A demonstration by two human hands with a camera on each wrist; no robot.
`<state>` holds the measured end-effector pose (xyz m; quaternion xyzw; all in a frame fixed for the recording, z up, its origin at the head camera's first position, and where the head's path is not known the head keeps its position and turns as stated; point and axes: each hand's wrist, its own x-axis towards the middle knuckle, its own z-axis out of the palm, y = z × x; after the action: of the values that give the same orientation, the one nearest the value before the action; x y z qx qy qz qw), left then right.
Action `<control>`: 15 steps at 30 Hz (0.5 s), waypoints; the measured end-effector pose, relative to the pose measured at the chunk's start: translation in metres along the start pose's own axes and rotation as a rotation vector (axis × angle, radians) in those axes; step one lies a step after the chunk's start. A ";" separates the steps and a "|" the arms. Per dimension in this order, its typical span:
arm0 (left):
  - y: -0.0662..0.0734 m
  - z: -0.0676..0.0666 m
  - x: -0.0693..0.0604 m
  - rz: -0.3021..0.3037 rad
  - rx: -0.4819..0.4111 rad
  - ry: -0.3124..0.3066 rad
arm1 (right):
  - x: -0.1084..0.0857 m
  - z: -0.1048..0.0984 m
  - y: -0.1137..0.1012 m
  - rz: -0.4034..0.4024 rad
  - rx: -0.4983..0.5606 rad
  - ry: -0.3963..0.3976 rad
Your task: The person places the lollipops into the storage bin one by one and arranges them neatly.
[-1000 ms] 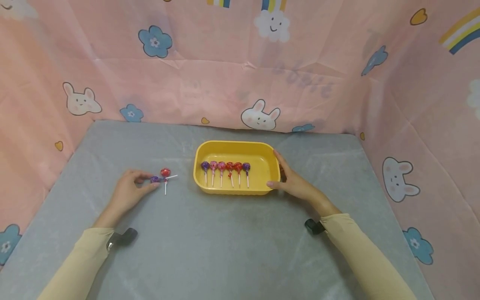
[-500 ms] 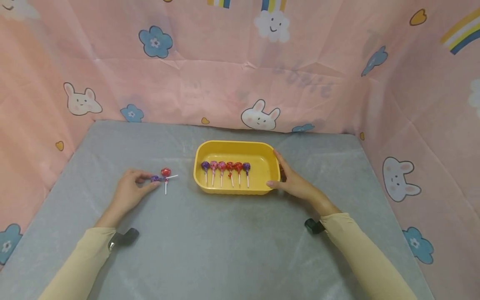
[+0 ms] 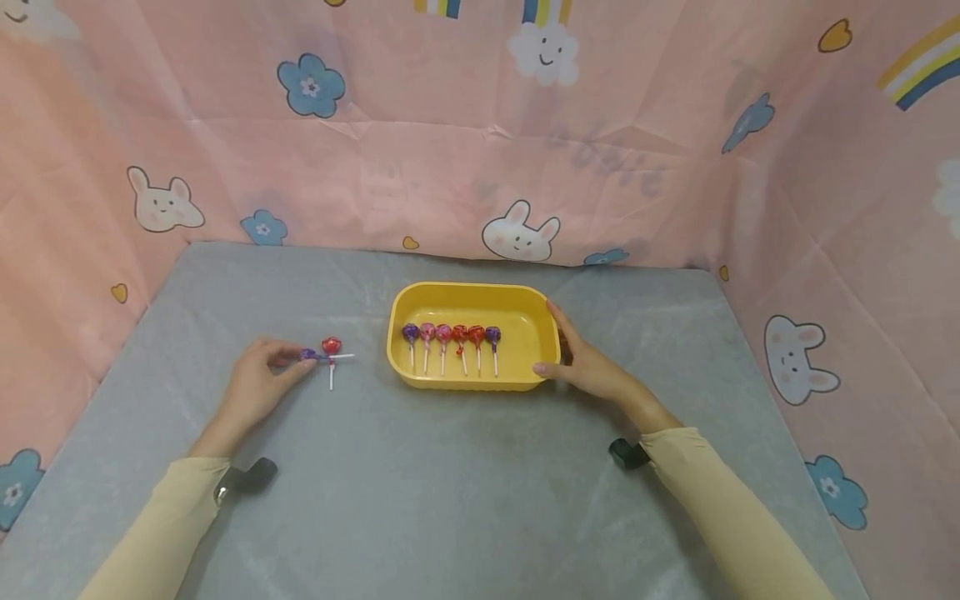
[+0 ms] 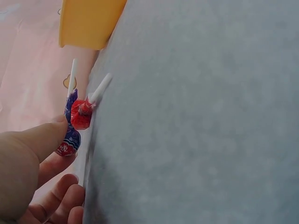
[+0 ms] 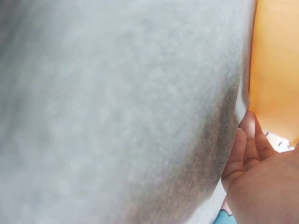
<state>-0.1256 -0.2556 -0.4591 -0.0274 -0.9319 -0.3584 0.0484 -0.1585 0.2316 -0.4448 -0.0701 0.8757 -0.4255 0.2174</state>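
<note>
My left hand (image 3: 258, 383) pinches a purple-wrapped lollipop (image 4: 71, 137) by its head, between thumb and fingers. In the head view its white stick points right, crossing over a red lollipop (image 3: 331, 344) on the table. That red one appears behind the purple one in the left wrist view. My right hand (image 3: 592, 367) grips the right end of a yellow tray (image 3: 472, 382), thumb at the near rim and a finger at the far corner. Inside the tray lies a row of several lollipops (image 3: 444, 333), purple, pink and red, sticks toward me. The right wrist view shows fingers against the tray's outer side.
A grey cloth-covered table (image 3: 450, 483) lies under everything. Pink printed curtains (image 3: 420, 158) rise behind it and along both sides. The tray stands toward the table's back, right of the loose red lollipop.
The purple lollipop's stick has tipped from slightly upward to nearly level in the head view. Both hands and the tray keep their places.
</note>
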 end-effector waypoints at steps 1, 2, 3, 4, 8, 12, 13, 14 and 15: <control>0.000 0.000 0.000 0.003 -0.002 -0.001 | 0.000 0.000 0.000 -0.001 -0.004 -0.001; 0.000 -0.001 0.000 0.006 -0.002 -0.002 | 0.000 0.000 0.000 0.000 -0.004 -0.001; 0.000 -0.001 0.001 0.009 -0.004 -0.004 | 0.001 0.000 0.001 0.001 -0.004 0.000; 0.001 -0.002 0.001 0.011 -0.006 -0.006 | 0.001 0.001 0.001 0.005 -0.003 0.001; 0.003 -0.006 0.002 0.013 -0.015 -0.019 | 0.001 0.001 0.001 -0.002 0.006 0.001; 0.009 -0.011 0.004 0.007 -0.014 -0.024 | 0.000 0.001 0.000 -0.013 0.006 0.001; 0.010 -0.012 0.004 0.007 -0.014 -0.025 | 0.000 0.001 0.000 -0.011 0.007 0.002; 0.011 -0.013 0.005 0.008 -0.015 -0.023 | 0.000 0.001 0.000 -0.010 0.008 0.002; 0.013 -0.014 0.006 0.008 -0.018 -0.024 | 0.000 0.001 -0.001 -0.011 0.008 0.002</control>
<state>-0.1297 -0.2550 -0.4393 -0.0358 -0.9291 -0.3661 0.0387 -0.1581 0.2308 -0.4447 -0.0734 0.8738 -0.4302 0.2145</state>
